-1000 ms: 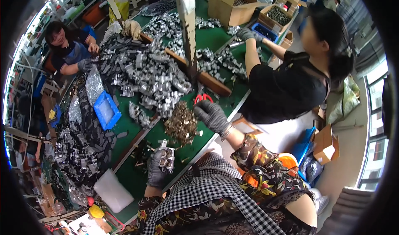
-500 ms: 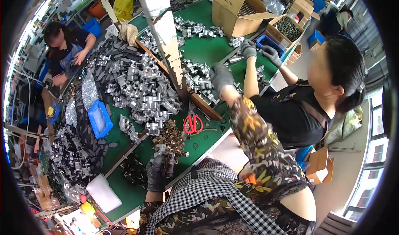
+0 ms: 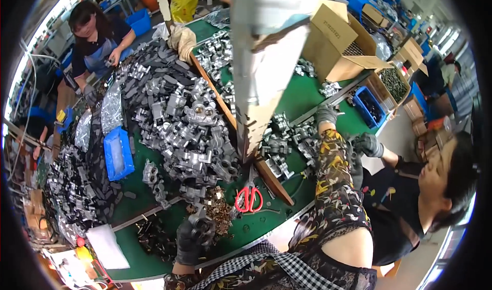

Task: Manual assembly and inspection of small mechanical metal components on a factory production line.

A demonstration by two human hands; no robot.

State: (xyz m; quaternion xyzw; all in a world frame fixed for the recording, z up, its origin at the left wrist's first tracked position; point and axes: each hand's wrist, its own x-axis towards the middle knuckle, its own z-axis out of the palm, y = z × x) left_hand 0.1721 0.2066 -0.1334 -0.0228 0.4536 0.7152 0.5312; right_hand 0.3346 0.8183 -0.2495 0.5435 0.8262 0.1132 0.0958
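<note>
— Reaching farther than half a second ago, the right hand [image 3: 326, 116] now stretches well out over the green table [image 3: 302, 97], past the wooden divider strip [image 3: 266, 169]. Where does it end up?

— In a grey glove, at the far edge of a cluster of silver metal castings [image 3: 287, 144]. Its fingers curl down onto the parts there; whether they grip one I cannot tell, since the glove hides the tips.

— And the left hand [image 3: 190, 238]?

— It stays low, near the body, in a dark glove. Its fingers close around a small metal casting [image 3: 201, 222], held just above the table edge.

— What lies around those fingers?

— Just beyond them is a heap of small brass-coloured pieces [image 3: 218, 213]. To their right, red-handled scissors [image 3: 249, 197] lie flat on the green surface. Farther out rises the big pile of silver castings [image 3: 184, 131], with a blue plastic tray [image 3: 118, 154] to its left.

— Anyone else nearby?

— A co-worker's gloved hand [image 3: 369, 145] rests near the right forearm, just beside the table's edge. Another person [image 3: 95, 36] works at the far left corner. Open cardboard boxes [image 3: 341, 41] stand beyond the right hand's fingers.
</note>
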